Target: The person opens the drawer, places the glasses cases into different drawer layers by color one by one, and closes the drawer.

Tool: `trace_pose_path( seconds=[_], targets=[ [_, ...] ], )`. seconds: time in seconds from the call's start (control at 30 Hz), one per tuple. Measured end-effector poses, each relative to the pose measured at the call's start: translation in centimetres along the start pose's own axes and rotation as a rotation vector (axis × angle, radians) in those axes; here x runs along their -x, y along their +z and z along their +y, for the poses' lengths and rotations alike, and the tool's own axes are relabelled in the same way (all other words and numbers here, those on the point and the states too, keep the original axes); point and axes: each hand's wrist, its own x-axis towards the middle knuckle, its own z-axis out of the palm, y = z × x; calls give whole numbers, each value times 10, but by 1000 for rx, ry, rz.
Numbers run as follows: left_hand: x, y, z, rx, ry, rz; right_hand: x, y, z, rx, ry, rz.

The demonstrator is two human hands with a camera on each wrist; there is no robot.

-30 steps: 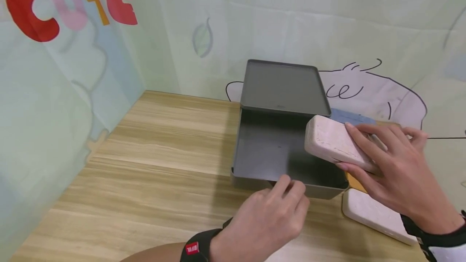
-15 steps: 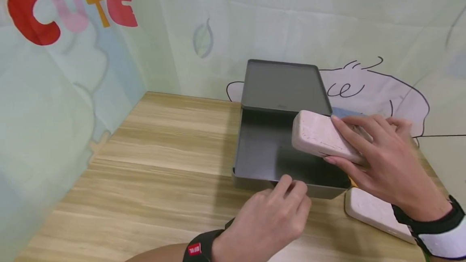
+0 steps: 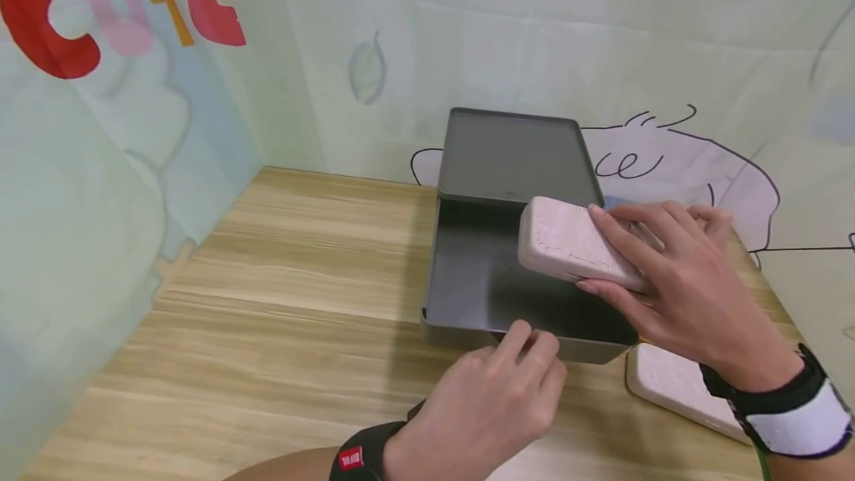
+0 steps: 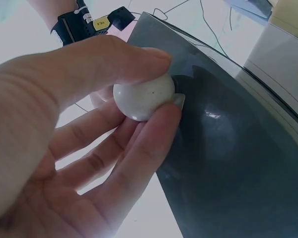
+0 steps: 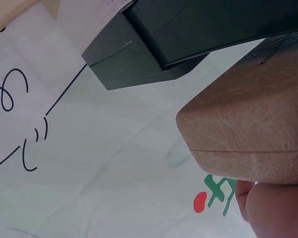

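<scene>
A grey drawer [image 3: 467, 266] stands pulled out of a grey storage box with a flat, rimmed top [image 3: 521, 158]. At the drawer's front my left hand [image 3: 484, 403] pinches a round white knob [image 4: 141, 96] between thumb and fingers; the left wrist view shows this grip. My right hand [image 3: 681, 288] grips one end of a pale pink glasses case [image 3: 574, 243], thumb below and fingers on top. The case is tilted above the right part of the drawer, apart from its floor. In the right wrist view, the case's side seam shows beside the dark drawer wall.
A second pale case [image 3: 681, 388] lies on the wooden table [image 3: 280, 303] right of the drawer, partly behind my right wrist. Something blue [image 3: 616, 203] shows behind the box's right side. A printed cloth [image 3: 300, 58] hangs along the back and left.
My right hand has carried the glasses case leftward and slightly up, further over the drawer. My left hand stays on the knob, and the drawer keeps its place.
</scene>
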Motion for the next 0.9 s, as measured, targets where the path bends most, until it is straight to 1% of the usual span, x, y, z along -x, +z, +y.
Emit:
trace_pose_path(
  seconds=[0.17, 0.43, 0.73, 0.9],
  targets=[
    [0, 0, 1, 4, -1, 0, -5, 2, 0, -14, -19, 18],
    [1, 0, 0, 23, 1, -7, -12, 3, 2, -8, -30, -50],
    [1, 0, 0, 17, 5, -7, -20, 8, 3, -40, -53, -46],
    [0, -1, 0, 16, 5, -8, -25, 9, 3, -44, -71, -68]
  ],
)
